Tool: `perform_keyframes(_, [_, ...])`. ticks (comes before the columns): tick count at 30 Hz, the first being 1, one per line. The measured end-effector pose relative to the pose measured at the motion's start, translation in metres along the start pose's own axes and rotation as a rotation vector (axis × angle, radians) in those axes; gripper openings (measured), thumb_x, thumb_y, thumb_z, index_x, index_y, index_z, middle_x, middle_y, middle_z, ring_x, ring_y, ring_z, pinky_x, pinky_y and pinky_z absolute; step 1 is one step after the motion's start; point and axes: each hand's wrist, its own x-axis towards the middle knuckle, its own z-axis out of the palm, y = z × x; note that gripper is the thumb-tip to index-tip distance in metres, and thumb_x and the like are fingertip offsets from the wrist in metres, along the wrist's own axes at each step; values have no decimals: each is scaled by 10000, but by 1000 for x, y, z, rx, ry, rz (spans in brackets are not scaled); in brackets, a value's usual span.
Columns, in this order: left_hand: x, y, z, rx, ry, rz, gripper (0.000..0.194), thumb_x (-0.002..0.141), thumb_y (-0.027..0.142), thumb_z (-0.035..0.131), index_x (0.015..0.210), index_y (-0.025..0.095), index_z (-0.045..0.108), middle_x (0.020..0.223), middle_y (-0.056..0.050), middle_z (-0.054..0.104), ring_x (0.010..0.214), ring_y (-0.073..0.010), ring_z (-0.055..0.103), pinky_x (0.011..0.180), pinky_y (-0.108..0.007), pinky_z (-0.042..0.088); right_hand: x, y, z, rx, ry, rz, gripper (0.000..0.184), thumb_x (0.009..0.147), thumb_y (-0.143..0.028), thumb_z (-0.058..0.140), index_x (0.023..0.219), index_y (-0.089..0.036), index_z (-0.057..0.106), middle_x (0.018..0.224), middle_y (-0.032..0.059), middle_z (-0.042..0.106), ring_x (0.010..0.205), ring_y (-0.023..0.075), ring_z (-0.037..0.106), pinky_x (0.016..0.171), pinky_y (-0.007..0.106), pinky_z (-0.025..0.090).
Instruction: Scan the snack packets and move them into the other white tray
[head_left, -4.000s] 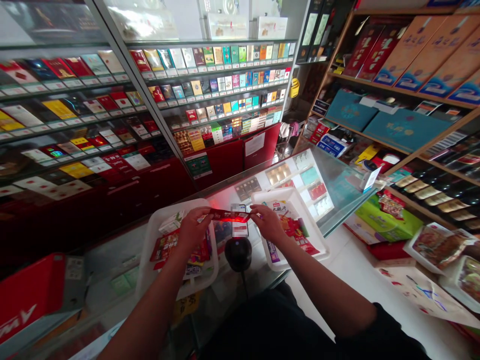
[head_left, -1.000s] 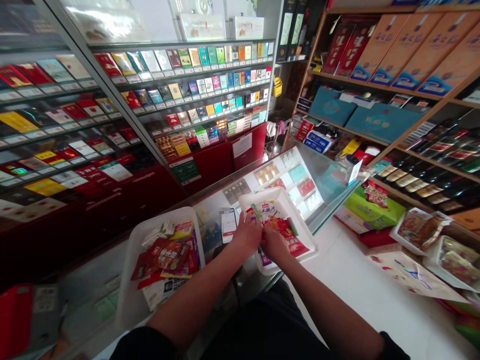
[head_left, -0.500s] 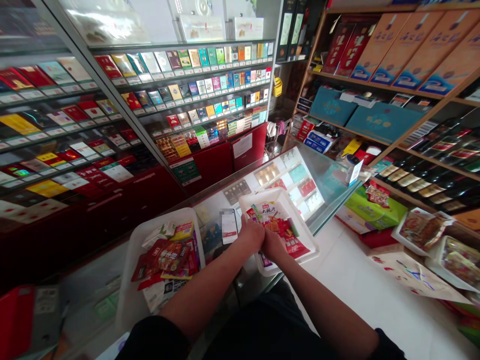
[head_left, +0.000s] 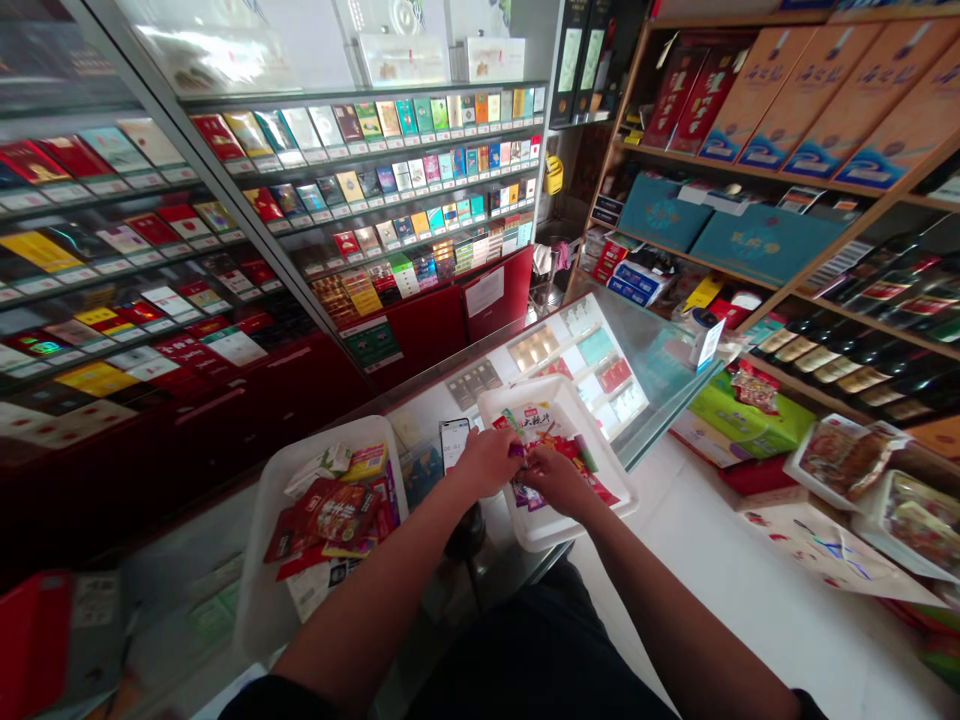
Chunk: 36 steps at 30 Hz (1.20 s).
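Both my hands are over the right white tray (head_left: 596, 425) of snack packets on the glass counter. My left hand (head_left: 485, 462) and my right hand (head_left: 553, 478) are closed on a purple snack packet (head_left: 523, 492), gripping it from either side just above the tray's near-left part. More packets, red and white, lie in that tray under my hands. A second white tray (head_left: 279, 470) to the left holds several red and white packets. A phone (head_left: 452, 441) lies between the two trays.
The glass counter (head_left: 660, 385) runs away to the right, with a small white box (head_left: 706, 340) near its far end. Shelves of cigarette packs (head_left: 390, 180) fill the wall ahead. Boxes and bottles stand on wooden shelves (head_left: 757, 175) at right. Packed food trays (head_left: 847, 460) lie on the floor.
Four seconds ago I held a red packet over the scanner between the trays. My hands have since moved right into the right tray and now lift a purple packet from it.
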Motion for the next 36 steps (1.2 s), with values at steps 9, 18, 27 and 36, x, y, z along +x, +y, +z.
perform_keyframes(9, [-32,-32,-15,-593,344,-247,151,773,339,703,820,200,665,787,-24,726,732,-176,653,711,-289,483,-7,5,-5,502,-96,102,216,722,-345,748,807,-184,631,711,-13,654,649,158,598,640,285,463])
perform_keyframes(18, [-49,-40,-22,-1084,401,-337,328,669,462,790,778,174,676,772,-32,739,723,-175,658,690,-279,500,-4,0,-3,852,-6,222,463,620,-442,865,958,-151,743,742,29,716,567,129,570,543,258,422])
perform_keyframes(27, [-63,-50,-39,-971,414,-402,385,668,537,773,773,167,764,674,-13,700,617,-155,590,613,-266,424,0,-15,-2,899,83,189,346,667,-453,838,805,-162,709,653,11,679,546,127,567,563,267,454])
perform_keyframes(36, [-68,-60,-41,-962,460,-405,397,657,512,786,818,150,769,748,-46,729,675,-169,615,644,-262,455,6,-29,-3,779,180,193,344,689,-472,802,821,-162,731,632,-3,665,513,117,521,524,258,412])
